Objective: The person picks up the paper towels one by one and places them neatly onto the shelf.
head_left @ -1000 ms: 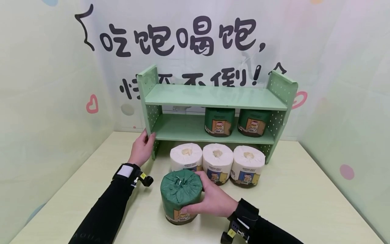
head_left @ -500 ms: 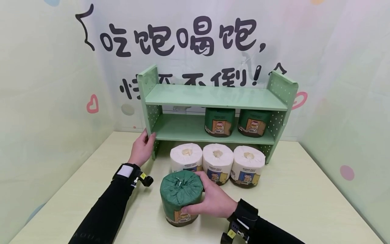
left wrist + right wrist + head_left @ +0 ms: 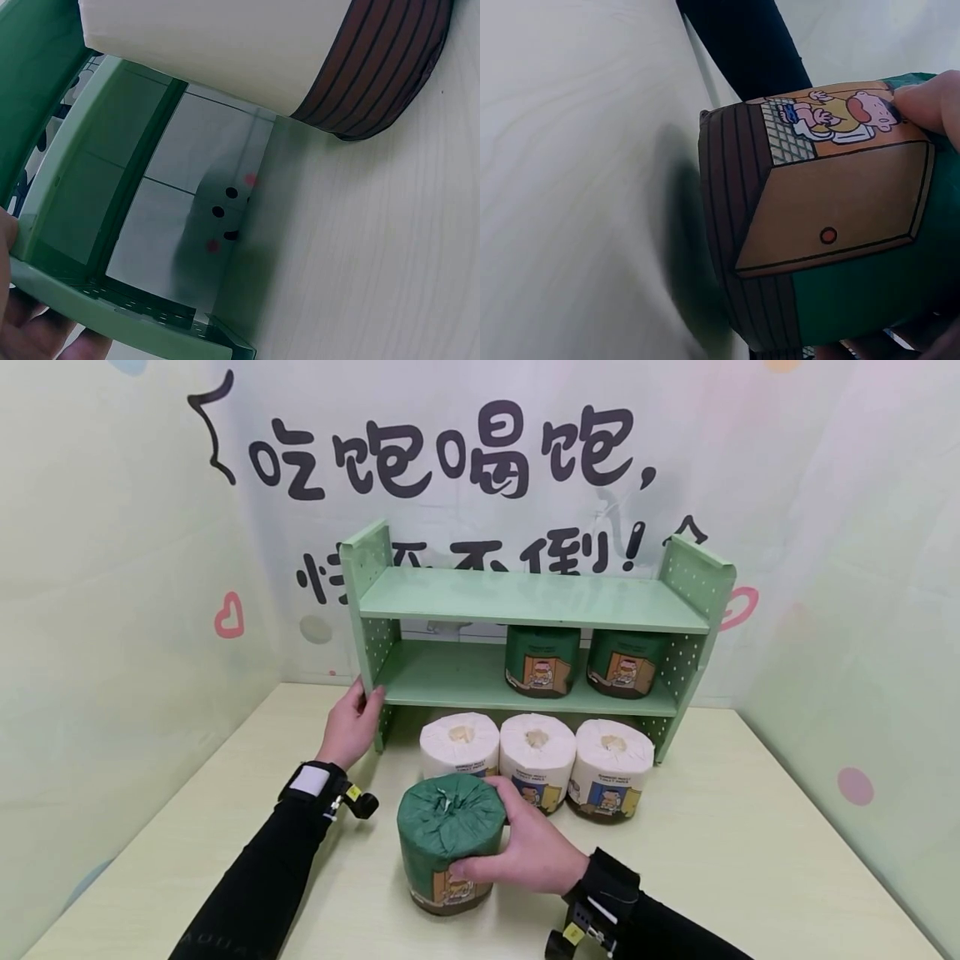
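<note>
My right hand point(image 3: 528, 852) grips a green-wrapped toilet paper roll point(image 3: 448, 827), thumb on its front and fingers round the far side. In the right wrist view the roll point(image 3: 832, 217) shows its printed door and cartoon figure, with a shadow on the table beside its base. My left hand point(image 3: 350, 722) holds the left side panel of a green two-tier shelf point(image 3: 525, 597). In the left wrist view, fingers point(image 3: 86, 346) curl round that panel's edge. Two green rolls stand on the middle board: one roll point(image 3: 542, 662) near the centre, another roll point(image 3: 626, 663) to its right.
Three white-wrapped rolls stand in a row on the table before the shelf: a left roll point(image 3: 459, 743), a middle roll point(image 3: 537, 760) and a right roll point(image 3: 611, 770). The held roll overlaps the left one. A printed backdrop point(image 3: 465, 452) rises behind the shelf.
The green roll in my right hand has shifted very slightly to the right and tilted a little. My left hand stays on the shelf's side panel.
</note>
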`<control>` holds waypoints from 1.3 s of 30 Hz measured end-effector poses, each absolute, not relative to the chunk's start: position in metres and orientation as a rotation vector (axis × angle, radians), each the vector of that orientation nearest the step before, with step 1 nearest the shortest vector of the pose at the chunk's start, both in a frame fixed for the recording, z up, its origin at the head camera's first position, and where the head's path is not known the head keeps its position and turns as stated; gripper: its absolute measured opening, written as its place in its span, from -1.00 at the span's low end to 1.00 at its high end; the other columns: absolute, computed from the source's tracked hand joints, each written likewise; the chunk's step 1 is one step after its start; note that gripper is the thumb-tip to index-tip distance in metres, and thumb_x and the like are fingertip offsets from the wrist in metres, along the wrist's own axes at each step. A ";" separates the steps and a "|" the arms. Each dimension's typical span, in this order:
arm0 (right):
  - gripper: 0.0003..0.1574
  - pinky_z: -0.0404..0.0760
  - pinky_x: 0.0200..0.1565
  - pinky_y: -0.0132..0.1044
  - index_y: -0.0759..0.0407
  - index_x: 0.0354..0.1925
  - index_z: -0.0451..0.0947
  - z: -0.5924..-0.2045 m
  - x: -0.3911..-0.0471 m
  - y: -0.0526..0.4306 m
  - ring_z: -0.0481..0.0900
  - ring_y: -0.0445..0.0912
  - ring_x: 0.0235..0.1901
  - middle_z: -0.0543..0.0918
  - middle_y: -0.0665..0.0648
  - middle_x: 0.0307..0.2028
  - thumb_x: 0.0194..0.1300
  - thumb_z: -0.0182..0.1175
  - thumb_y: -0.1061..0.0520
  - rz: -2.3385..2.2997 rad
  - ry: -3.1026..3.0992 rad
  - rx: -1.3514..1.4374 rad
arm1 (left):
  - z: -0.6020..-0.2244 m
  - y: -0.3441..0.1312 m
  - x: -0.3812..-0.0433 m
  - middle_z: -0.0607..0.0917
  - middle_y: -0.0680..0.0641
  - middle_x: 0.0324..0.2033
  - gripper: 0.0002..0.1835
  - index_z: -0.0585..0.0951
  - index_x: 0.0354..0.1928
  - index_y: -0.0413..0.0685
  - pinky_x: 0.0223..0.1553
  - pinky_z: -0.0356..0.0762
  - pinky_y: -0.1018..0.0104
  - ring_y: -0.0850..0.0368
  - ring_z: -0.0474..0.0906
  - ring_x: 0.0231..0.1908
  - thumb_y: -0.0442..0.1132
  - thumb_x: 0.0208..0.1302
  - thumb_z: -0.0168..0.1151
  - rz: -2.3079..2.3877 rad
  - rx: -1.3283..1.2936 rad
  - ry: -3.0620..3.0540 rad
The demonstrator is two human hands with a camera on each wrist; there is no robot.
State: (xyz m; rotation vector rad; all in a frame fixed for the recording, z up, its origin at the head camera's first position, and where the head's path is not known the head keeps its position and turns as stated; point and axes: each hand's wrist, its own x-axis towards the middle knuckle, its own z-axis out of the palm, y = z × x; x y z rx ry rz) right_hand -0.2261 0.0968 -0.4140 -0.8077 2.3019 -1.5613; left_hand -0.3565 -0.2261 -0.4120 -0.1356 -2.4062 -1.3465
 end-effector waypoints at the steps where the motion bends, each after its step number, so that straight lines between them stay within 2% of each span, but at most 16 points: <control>1: 0.21 0.32 0.56 0.29 -0.05 0.58 0.24 -0.413 -0.226 0.097 0.51 0.03 0.47 0.57 0.02 0.45 0.14 0.69 -0.05 -1.562 2.303 -0.808 | -0.412 -0.226 -0.356 0.70 -0.39 0.20 -0.38 0.37 0.67 0.07 -0.14 0.55 0.15 -0.15 0.56 -0.05 0.16 0.78 -0.10 -1.348 -0.134 -2.406; 8: 0.19 0.35 0.54 0.22 -0.08 0.58 0.25 -0.407 -0.224 0.097 0.49 0.01 0.47 0.52 0.04 0.46 0.15 0.69 -0.04 -1.561 2.295 -0.837 | -0.412 -0.228 -0.355 0.70 -0.37 0.20 -0.37 0.36 0.68 0.10 -0.13 0.56 0.15 -0.15 0.57 -0.05 0.18 0.78 -0.11 -1.345 -0.129 -2.409; 18: 0.21 0.36 0.54 0.25 -0.07 0.55 0.27 -0.395 -0.221 0.100 0.54 0.00 0.44 0.58 -0.02 0.43 0.09 0.72 -0.04 -1.567 2.327 -0.863 | -0.412 -0.227 -0.354 0.69 -0.40 0.16 -0.37 0.37 0.67 0.08 -0.23 0.53 0.21 -0.11 0.53 -0.13 0.19 0.78 -0.12 -1.355 -0.127 -2.414; 22: 0.19 0.38 0.54 0.18 -0.10 0.55 0.27 -0.387 -0.220 0.102 0.55 -0.04 0.44 0.58 -0.07 0.43 0.11 0.71 -0.03 -1.589 2.310 -0.914 | -0.413 -0.226 -0.352 0.69 -0.40 0.18 -0.37 0.34 0.69 0.08 -0.24 0.53 0.22 -0.10 0.52 -0.14 0.17 0.79 -0.12 -1.354 -0.120 -2.416; 29: 0.07 0.56 0.43 -0.01 -0.12 0.51 0.28 -0.369 -0.224 0.106 0.62 -0.04 0.38 0.61 -0.04 0.40 0.19 0.64 0.08 -1.678 2.211 -0.985 | -0.413 -0.226 -0.354 0.68 -0.38 0.21 -0.37 0.33 0.69 0.08 -0.18 0.54 0.19 -0.13 0.54 -0.09 0.16 0.79 -0.12 -1.358 -0.131 -2.410; 35: 0.11 0.57 0.43 0.09 -0.10 0.53 0.27 -0.348 -0.232 0.103 0.60 0.00 0.39 0.58 0.02 0.42 0.16 0.64 0.05 -1.684 2.269 -0.998 | -0.415 -0.227 -0.358 0.67 -0.34 0.29 -0.37 0.31 0.71 0.09 -0.14 0.55 0.17 -0.15 0.56 -0.04 0.16 0.79 -0.11 -1.360 -0.133 -2.409; 39: 0.17 0.49 0.47 0.19 -0.06 0.58 0.25 -0.333 -0.240 0.100 0.54 0.03 0.42 0.58 0.03 0.43 0.16 0.65 0.06 -1.692 2.333 -1.022 | -0.415 -0.227 -0.358 0.69 -0.35 0.23 -0.38 0.34 0.69 0.07 -0.16 0.54 0.16 -0.15 0.56 -0.06 0.15 0.79 -0.10 -1.347 -0.124 -2.407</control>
